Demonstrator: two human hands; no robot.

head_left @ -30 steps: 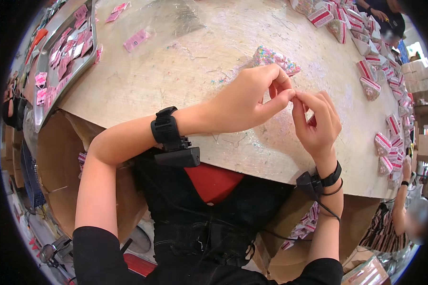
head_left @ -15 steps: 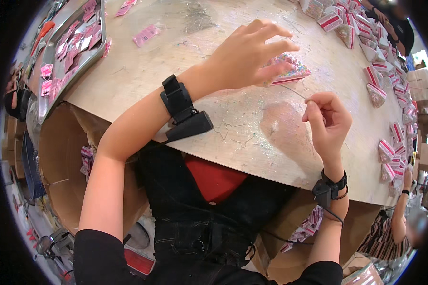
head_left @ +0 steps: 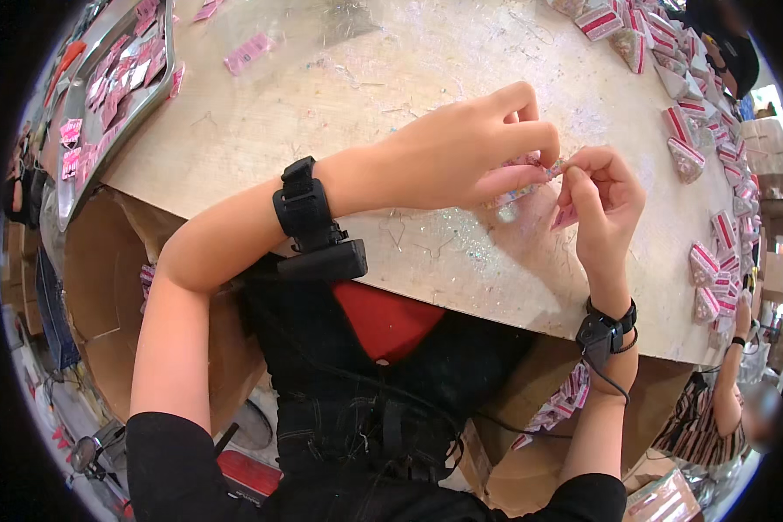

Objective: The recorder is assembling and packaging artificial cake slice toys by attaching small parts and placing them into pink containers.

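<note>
Both hands had closed together since the earlier frame, and the bead packet had come nearer the front edge of the bench. It was now over the right half, between left hand and right hand. Left fingers seemed to grip its side; right fingertips were pinched at its end — on what exactly, I could not tell. Likely light and slick, with beads shifting inside a thin skin, it would be best held by its flat sides, gently, away from the end. Bent wires and glitter lay toward the front edge, a metal tray at the far left corner, heaped packets along the right edge — all clear of the fingers.
</note>
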